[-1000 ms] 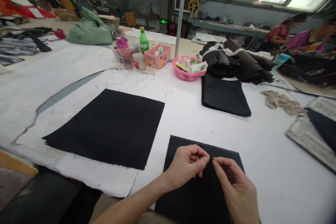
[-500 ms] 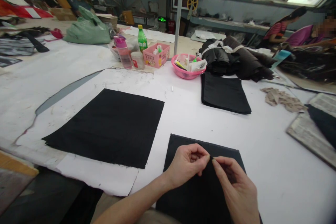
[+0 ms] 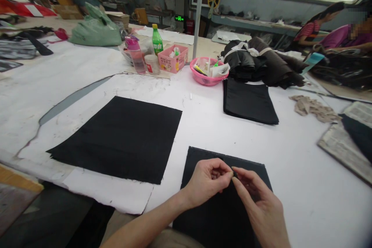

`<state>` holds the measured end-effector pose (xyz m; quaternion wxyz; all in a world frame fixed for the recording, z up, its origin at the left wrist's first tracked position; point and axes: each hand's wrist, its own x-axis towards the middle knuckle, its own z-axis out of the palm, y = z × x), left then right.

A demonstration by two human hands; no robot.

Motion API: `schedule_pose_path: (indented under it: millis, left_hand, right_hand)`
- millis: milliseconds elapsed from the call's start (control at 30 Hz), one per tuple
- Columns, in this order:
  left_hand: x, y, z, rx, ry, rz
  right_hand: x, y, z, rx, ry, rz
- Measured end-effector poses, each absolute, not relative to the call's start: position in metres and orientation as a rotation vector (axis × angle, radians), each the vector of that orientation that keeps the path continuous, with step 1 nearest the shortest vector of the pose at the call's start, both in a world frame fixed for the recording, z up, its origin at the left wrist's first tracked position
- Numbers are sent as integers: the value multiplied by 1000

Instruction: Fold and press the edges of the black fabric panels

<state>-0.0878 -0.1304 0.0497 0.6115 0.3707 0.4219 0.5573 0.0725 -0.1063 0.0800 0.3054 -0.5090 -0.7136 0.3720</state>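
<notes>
Black fabric panel [image 3: 215,221]: lying on white table paper [image 3: 209,131] in the foreground. Apparently still pinched between thumb and forefinger of the left hand [image 3: 206,182]; no longer pinched by the right hand [image 3: 260,197], now spread slightly at thumb and forefinger. Judged held mainly from the left.

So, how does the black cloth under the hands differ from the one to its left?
The near cloth is partly hidden by the left hand and right hand; the left cloth lies untouched. The near cloth runs out of the picture; the left cloth shows whole. Both are black, on white paper.
</notes>
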Motion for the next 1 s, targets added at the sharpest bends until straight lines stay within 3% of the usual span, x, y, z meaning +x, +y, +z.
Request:
schedule_pose_path:
  millis: [1000]
  left_hand:
    - [-93, -131, 54, 1004, 1054, 1223]
  right_hand:
    - [79, -105, 79, -1434, -1755, 1047]
